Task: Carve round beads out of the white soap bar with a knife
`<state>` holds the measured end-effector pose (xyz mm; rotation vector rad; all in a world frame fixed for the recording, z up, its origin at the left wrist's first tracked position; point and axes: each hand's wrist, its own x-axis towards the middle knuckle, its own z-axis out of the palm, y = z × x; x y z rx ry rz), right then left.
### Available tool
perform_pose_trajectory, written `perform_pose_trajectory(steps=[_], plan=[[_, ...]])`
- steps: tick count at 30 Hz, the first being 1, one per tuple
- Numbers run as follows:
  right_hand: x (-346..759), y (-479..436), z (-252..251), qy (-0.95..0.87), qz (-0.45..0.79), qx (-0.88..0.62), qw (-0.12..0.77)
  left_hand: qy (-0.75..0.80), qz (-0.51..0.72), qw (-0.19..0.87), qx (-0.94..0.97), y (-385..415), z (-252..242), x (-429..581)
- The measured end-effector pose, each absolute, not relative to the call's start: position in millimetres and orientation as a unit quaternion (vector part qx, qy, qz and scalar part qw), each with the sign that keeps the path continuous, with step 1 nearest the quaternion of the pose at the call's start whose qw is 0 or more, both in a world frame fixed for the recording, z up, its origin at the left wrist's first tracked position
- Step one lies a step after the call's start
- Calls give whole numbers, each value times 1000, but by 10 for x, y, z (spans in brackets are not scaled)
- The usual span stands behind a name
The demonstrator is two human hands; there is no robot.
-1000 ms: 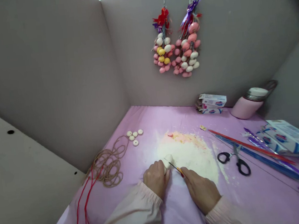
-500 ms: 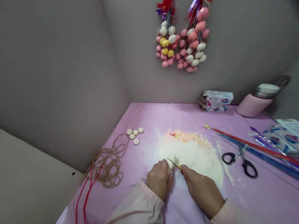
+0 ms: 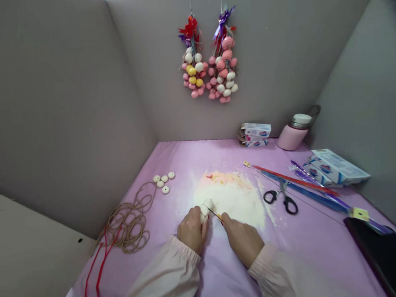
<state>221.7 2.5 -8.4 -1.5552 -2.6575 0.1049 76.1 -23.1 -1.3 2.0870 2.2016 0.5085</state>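
My left hand (image 3: 190,230) is closed round a piece of white soap (image 3: 205,208), which juts out past the thumb and fingertips. In my right hand (image 3: 243,239) is a small carving knife (image 3: 214,213) with an orange-yellow handle and a thin dark blade. The blade lies against the soap; how deep it cuts I cannot make out. Both hands are over the near edge of a spread of white shavings (image 3: 238,204), with pink and yellow crumbs (image 3: 224,178) along its far side.
Left: white round discs (image 3: 166,190), brown cord (image 3: 129,223), red strings (image 3: 98,284). Right: black-handled scissors (image 3: 283,198), red and blue ribbons (image 3: 297,177), soap boxes (image 3: 341,165), a dark phone-like slab (image 3: 385,256). Behind: more boxes (image 3: 256,132), a pink bottle (image 3: 292,134), hanging bead bunches (image 3: 223,69).
The camera view has shifted, so everything sits further left in the picture and the dark slab shows more. Both hands keep their hold on the soap and the carving knife.
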Motion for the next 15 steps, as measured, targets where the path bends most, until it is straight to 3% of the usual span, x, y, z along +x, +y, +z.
perform_pose_trajectory(steps=[9,15], plan=[[2274,2,-129,-854,33,-519,24,711,150,1,687,-266,69,769],[2285,-12,-135,-855,40,-515,37,677,192,-116,701,-236,468,814]])
